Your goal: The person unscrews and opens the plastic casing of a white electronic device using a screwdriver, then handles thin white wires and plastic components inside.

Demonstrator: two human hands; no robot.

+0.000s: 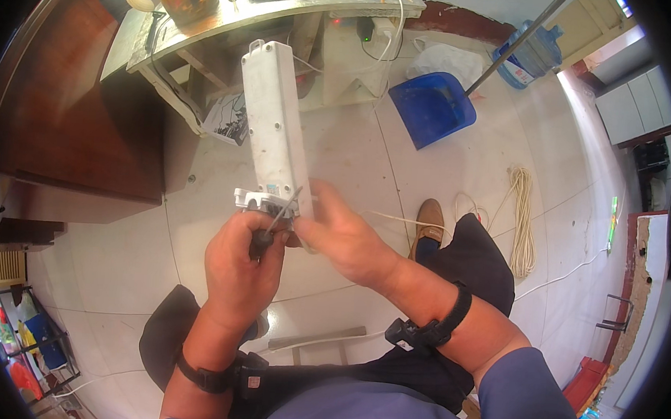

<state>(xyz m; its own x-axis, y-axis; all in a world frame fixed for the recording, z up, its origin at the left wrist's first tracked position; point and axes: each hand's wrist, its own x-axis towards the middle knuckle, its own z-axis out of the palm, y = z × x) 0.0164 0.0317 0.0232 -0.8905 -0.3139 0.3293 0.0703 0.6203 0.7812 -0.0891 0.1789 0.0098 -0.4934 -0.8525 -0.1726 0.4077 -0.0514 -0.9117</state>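
Note:
A long white housing with screws along its face, which looks like a power strip (273,121), points away from me in mid-air. My right hand (345,237) is closed around its near end, the thumb pressing by the edge. In my left hand (241,269) is a screwdriver (261,241) with a dark handle, its thin metal shaft slanting up across the near end of the strip. A white bracket-like piece (263,200) juts out there, just above my left fingers. Where the screwdriver's tip rests, I cannot tell. Fingers hide part of the near end.
A pale cable coil (525,221) lies on the tiled floor at right, beside my shoe (429,223). Farther off are a blue dustpan (434,108), a water jug (531,56) and a cluttered workbench (216,29). A brown wooden cabinet (80,109) stands left.

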